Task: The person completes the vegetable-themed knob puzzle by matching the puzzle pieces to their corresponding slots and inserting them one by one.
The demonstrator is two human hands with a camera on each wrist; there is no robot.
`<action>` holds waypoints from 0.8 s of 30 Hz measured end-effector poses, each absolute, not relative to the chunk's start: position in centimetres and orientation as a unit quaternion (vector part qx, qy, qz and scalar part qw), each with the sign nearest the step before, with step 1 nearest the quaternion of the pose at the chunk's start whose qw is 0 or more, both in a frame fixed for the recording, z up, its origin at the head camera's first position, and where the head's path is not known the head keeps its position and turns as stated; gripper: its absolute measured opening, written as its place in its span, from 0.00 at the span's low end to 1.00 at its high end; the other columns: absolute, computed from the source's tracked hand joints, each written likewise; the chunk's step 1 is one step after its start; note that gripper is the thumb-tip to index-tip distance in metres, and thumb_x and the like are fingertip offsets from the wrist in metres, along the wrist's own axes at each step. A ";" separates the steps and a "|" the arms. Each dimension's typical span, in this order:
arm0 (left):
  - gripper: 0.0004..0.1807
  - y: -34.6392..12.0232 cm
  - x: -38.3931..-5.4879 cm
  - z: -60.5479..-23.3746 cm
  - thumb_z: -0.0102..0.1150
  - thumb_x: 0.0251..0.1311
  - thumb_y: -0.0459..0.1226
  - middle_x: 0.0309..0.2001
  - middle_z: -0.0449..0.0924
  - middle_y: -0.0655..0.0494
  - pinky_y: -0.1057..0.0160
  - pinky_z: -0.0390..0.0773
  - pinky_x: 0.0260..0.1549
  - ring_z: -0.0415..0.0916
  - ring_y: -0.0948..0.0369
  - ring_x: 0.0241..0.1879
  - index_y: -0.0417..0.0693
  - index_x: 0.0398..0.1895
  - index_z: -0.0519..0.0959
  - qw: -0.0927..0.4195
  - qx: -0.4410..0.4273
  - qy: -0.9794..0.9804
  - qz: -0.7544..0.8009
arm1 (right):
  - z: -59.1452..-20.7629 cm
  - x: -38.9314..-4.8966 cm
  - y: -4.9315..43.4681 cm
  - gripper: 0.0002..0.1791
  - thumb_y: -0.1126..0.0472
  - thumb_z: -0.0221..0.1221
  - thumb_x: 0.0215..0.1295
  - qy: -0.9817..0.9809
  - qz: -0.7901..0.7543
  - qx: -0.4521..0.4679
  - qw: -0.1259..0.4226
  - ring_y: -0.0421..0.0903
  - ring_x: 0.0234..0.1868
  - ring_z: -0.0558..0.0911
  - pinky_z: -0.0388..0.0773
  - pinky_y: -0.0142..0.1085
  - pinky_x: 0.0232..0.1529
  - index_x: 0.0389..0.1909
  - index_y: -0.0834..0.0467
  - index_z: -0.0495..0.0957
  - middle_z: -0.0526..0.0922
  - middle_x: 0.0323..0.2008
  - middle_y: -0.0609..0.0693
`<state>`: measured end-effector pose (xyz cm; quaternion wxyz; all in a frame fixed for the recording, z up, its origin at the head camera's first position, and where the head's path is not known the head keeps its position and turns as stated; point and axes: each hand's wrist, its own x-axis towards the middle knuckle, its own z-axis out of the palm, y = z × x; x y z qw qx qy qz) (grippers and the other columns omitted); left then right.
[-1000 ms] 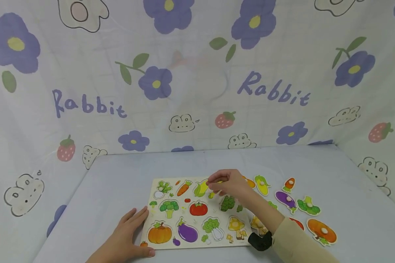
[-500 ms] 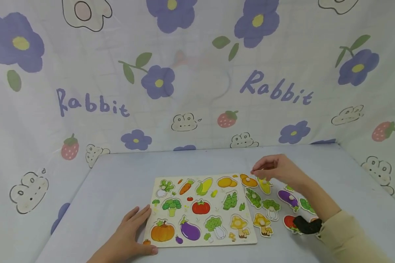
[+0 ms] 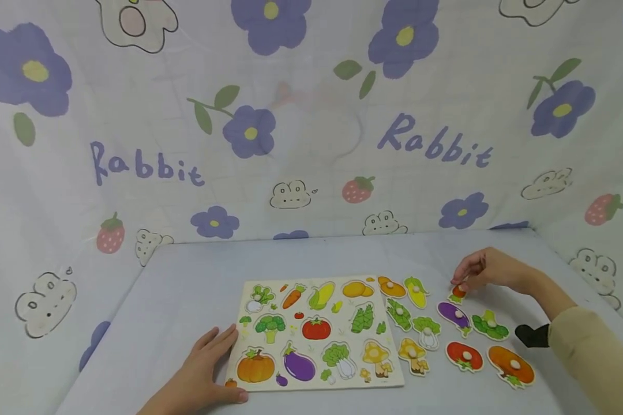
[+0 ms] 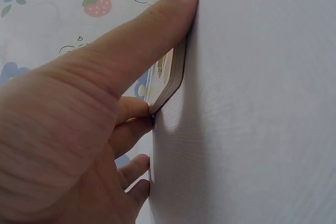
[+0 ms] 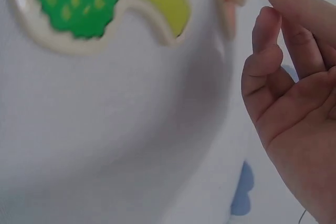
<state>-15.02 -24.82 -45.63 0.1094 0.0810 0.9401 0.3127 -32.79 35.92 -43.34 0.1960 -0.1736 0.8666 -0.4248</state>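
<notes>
A wooden vegetable puzzle board [image 3: 291,340] lies flat on the table, its picture recesses facing up. My left hand [image 3: 202,366] steadies its near left corner, thumb along the front edge, fingers against the left side. In the left wrist view, the thumb [image 4: 157,24] presses the board's edge [image 4: 176,66]. At the right, my right hand [image 3: 490,271] is over a small carrot puzzle piece [image 3: 457,294] with a knob. In the right wrist view, a gap shows between the bent fingers [image 5: 265,30] and the knob of the carrot piece [image 5: 227,3].
Several knobbed pieces lie right of the board: potato [image 3: 391,287], corn [image 3: 416,291], green asparagus-like piece [image 3: 398,314], cabbage [image 3: 426,333], mushroom [image 3: 413,356], eggplant [image 3: 453,316], broccoli [image 3: 490,325], tomato [image 3: 464,356] and pumpkin [image 3: 510,365]. A printed curtain [image 3: 311,144] hangs behind.
My right hand has moved right, from above the board's upper right, past the potato and corn pieces, to the carrot piece. The left hand stays at the board's corner.
</notes>
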 end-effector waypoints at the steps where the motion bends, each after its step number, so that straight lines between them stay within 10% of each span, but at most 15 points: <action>1: 0.65 -24.8 -15.0 -45.6 0.80 0.28 0.61 0.75 0.55 0.55 0.34 0.51 0.65 0.40 0.43 0.74 0.46 0.74 0.63 0.112 0.082 0.939 0.316 | -43.7 -32.8 36.2 0.12 0.62 0.70 0.58 0.869 -0.420 -0.172 0.197 0.53 0.44 0.83 0.75 0.41 0.48 0.43 0.61 0.85 0.87 0.42 0.55; 24: 0.65 -24.6 -15.0 -45.5 0.82 0.28 0.59 0.75 0.57 0.56 0.33 0.53 0.64 0.41 0.44 0.73 0.48 0.74 0.63 0.117 0.065 0.944 0.303 | -44.9 -33.2 36.6 0.15 0.65 0.73 0.51 0.871 -0.436 -0.121 0.194 0.53 0.41 0.80 0.73 0.40 0.49 0.40 0.64 0.84 0.86 0.39 0.56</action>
